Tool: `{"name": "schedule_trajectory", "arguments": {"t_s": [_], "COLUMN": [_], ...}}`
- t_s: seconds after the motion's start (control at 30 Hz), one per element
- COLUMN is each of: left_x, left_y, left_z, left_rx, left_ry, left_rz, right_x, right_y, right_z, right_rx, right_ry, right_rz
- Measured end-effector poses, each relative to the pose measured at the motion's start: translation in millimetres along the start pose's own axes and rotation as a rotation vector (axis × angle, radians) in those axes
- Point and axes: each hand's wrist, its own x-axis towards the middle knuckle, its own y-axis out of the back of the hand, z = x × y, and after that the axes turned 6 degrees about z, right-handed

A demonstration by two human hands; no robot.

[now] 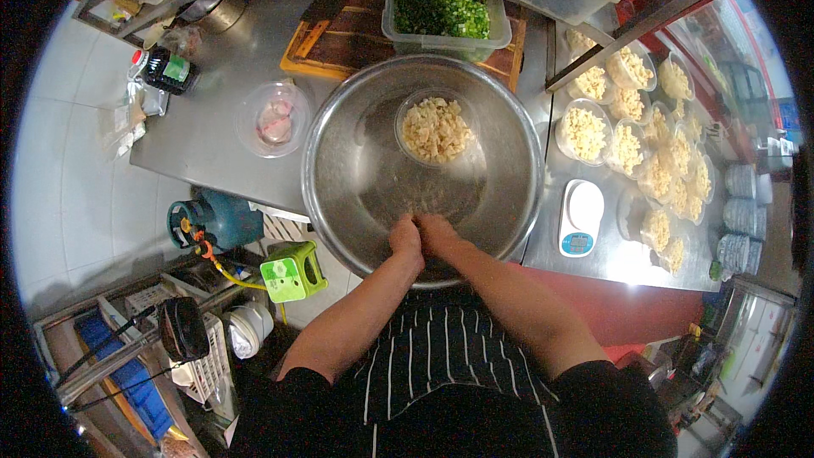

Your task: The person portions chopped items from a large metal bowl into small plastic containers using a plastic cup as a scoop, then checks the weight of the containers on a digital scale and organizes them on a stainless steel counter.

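Inside steel mixing bowl (356, 178), both hands (421, 236) pressed together, grip unclear, round clear tub (436, 129) of pale chunks beyond.

Glossy steel bowl (356, 161), clear plastic tub (435, 129)

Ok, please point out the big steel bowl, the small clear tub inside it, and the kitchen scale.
big steel bowl (356, 178): head view, bare inner wall.
small clear tub (435, 129): head view, its pale filling.
kitchen scale (582, 203): head view, white weighing plate.
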Motion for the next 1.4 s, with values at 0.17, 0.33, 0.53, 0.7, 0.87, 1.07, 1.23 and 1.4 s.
{"name": "schedule_trajectory", "arguments": {"t_s": [0.17,0.33,0.53,0.7,0.87,1.07,1.23,1.4], "left_x": [-106.5,-118.8,-90.8,-78.3,-65.2,-82.5,-73.1,-51.5], "left_y": [-56.4,-85.5,18.4,85.9,118.3,119.6,121.0,140.6], "left_z": [74.5,129.0,139.0,113.3,79.0,66.3,60.3,55.1], "left_rx": [0.045,0.292,0.68,0.328,0.01,0.032,0.065,0.057], "left_ry": [-0.752,-0.94,-1.376,-1.287,-0.414,-0.122,-0.143,-0.223], "left_rz": [-0.192,-0.272,0.019,0.189,0.03,-0.017,-0.065,-0.097], "right_x": [2.8,28.1,9.1,28.1,35.5,-28.9,-112.3,-155.3], "right_y": [121.1,175.5,186.2,131.4,120.9,174.3,225.9,240.9], "right_z": [-42.2,-34.2,28.7,59.5,46.7,40.6,53.0,73.3], "right_rx": [0.249,0.204,0.323,0.887,1.284,1.205,1.248,1.137], "right_ry": [0.091,0.274,-0.167,-0.494,-0.565,-0.529,-0.405,-0.308], "right_rz": [0.484,0.769,0.788,0.674,0.426,0.517,0.75,1.026]}}
